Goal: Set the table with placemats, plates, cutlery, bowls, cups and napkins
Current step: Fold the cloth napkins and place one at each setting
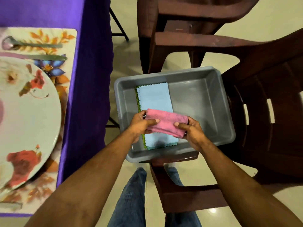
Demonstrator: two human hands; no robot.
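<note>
A folded pink napkin (165, 122) hangs just above a grey plastic tub (205, 102). My left hand (141, 124) grips its left end, thumb on top. My right hand (191, 129) grips its right end the same way. Under the pink napkin a small stack of folded napkins lies in the tub, a light blue one (155, 99) on top and green and teal edges showing below. On the table at the left a floral placemat (65, 89) carries a flowered plate (29, 115), a spoon (31, 45) and a knife (41, 56).
The tub rests on the seat of a dark brown plastic chair (262, 112); a second such chair (188, 22) stands behind it. A purple tablecloth (88, 79) hangs over the table's edge beside the tub. My legs in jeans stand on the pale tiled floor.
</note>
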